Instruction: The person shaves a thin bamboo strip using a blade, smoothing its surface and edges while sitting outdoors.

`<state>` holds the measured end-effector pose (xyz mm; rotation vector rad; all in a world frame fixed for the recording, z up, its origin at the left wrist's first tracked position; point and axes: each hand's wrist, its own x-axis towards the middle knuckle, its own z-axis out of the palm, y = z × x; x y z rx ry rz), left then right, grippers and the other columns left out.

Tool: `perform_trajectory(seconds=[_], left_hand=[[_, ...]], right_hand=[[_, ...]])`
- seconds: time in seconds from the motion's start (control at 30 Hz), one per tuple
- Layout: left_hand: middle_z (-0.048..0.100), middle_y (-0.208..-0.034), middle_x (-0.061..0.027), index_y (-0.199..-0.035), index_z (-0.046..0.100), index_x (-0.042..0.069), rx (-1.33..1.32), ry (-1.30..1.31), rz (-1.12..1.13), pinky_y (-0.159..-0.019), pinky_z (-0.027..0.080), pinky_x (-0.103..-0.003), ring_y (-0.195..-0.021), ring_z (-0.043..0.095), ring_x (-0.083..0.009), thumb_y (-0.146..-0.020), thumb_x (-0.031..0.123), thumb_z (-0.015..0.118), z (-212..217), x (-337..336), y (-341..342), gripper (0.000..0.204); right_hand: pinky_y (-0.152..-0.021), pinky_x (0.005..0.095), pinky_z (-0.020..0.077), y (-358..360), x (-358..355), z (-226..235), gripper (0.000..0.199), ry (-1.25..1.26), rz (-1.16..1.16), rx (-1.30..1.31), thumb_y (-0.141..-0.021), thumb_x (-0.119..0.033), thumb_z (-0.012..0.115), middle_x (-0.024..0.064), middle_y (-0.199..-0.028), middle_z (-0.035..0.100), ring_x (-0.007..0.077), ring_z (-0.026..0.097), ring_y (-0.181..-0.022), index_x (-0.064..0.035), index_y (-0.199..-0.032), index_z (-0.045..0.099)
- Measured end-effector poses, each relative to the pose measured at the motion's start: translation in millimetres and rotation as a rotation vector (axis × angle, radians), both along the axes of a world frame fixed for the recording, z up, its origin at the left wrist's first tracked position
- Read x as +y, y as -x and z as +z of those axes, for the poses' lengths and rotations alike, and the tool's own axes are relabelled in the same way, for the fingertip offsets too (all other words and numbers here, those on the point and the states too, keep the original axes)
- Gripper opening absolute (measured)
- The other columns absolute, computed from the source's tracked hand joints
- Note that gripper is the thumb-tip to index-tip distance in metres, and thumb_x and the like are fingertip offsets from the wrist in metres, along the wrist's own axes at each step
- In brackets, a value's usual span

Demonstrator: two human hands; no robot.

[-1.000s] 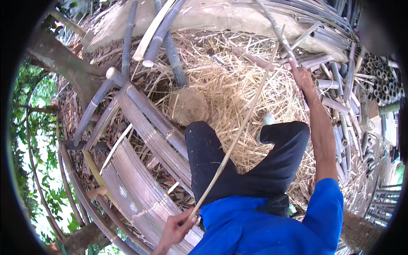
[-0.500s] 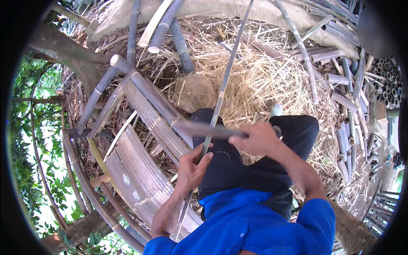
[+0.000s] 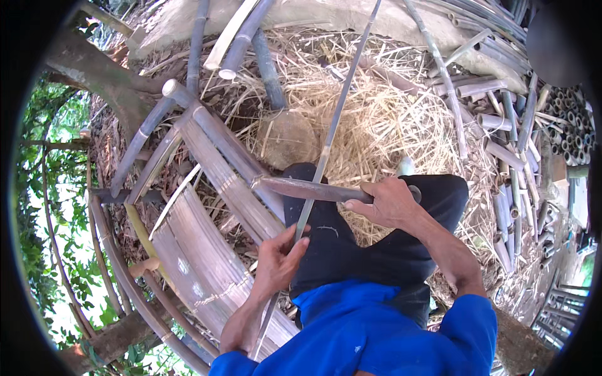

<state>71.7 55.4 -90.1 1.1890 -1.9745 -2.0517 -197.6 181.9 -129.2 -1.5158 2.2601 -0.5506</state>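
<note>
My left hand (image 3: 276, 262) is closed around a long, thin bamboo strip (image 3: 342, 103) above my left thigh. The strip runs from the lower left up past the straw to the top of the view. In my right hand (image 3: 390, 202) is the handle of a machete (image 3: 307, 189); the handle's end shows past the hand. The broad, dark blade points left and crosses the strip a short way above my left hand. Whether the edge bites into the strip I cannot tell.
A bamboo bench (image 3: 210, 263) stands close at my left. Straw and shavings (image 3: 376, 119) cover the ground ahead, by a cut wooden stump (image 3: 288, 136). Bamboo poles (image 3: 241, 41) lean beyond it. Cut bamboo pieces (image 3: 508, 156) lie heaped at the right.
The machete, blurred before, now shows sharply across the strip, and my right hand has shifted slightly. My left hand keeps its hold; the strip's far end has moved slightly right.
</note>
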Motion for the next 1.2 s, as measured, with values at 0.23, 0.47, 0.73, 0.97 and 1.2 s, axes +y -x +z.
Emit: perform_trajectory(seconds=[0.23,0.47,0.73,0.97,1.2], left_hand=[[0.048,-0.067,0.0118,-0.122,0.068,0.000,-0.018,0.111,-0.023,-0.050,0.025,-0.021,-0.056,0.037,0.0009,-0.098,0.010,0.067,-6.2,7.3,-25.4,0.025],[0.052,-0.069,0.0100,-0.110,0.073,-0.001,-0.039,0.199,0.004,-0.051,0.028,-0.021,-0.058,0.041,-0.0004,-0.094,0.008,0.070,-15.2,5.4,-35.6,0.019],[0.056,-0.072,0.0091,-0.111,0.073,-0.001,-0.122,0.140,-0.019,-0.054,0.032,-0.021,-0.063,0.045,-0.0004,-0.095,0.008,0.066,-12.8,4.1,-49.4,0.020],[0.056,-0.065,0.0069,-0.109,0.071,-0.001,-0.151,0.141,-0.086,-0.052,0.037,-0.021,-0.060,0.048,-0.0007,-0.093,0.007,0.066,14.2,13.7,-78.5,0.018],[0.057,-0.067,0.0061,-0.108,0.075,-0.002,-0.207,0.067,-0.086,-0.052,0.035,-0.021,-0.062,0.046,-0.0006,-0.092,0.004,0.069,56.3,44.5,-100.3,0.018]], right_hand=[[-0.064,0.0495,0.0555,12.9,0.4,-11.1,0.078,0.045,0.021,0.173,-0.096,-0.070,0.048,0.0244,-0.061,0.064,0.0408,0.069,-0.064,0.0012,-0.080,0.073],[-0.074,0.0507,0.0565,17.3,-2.0,-5.7,0.073,-0.083,-0.056,0.111,-0.096,-0.071,0.048,0.0232,-0.071,0.069,0.0392,0.071,-0.072,-0.0037,-0.088,0.077],[-0.070,0.0498,0.0569,17.8,4.7,-1.4,0.076,-0.144,-0.024,0.102,-0.096,-0.073,0.045,0.0198,-0.065,0.067,0.0379,0.070,-0.068,-0.0026,-0.097,0.076],[-0.062,0.0492,0.0554,84.7,3.0,-7.9,0.071,-0.071,-0.285,0.056,-0.094,-0.070,0.053,0.0196,-0.060,0.064,0.0389,0.067,-0.059,-0.0034,-0.085,0.076],[-0.059,0.0519,0.0527,237.3,42.2,-41.5,0.070,0.061,-0.509,0.273,-0.096,-0.066,0.053,0.0209,-0.063,0.065,0.0336,0.067,-0.060,-0.0019,-0.089,0.079]])
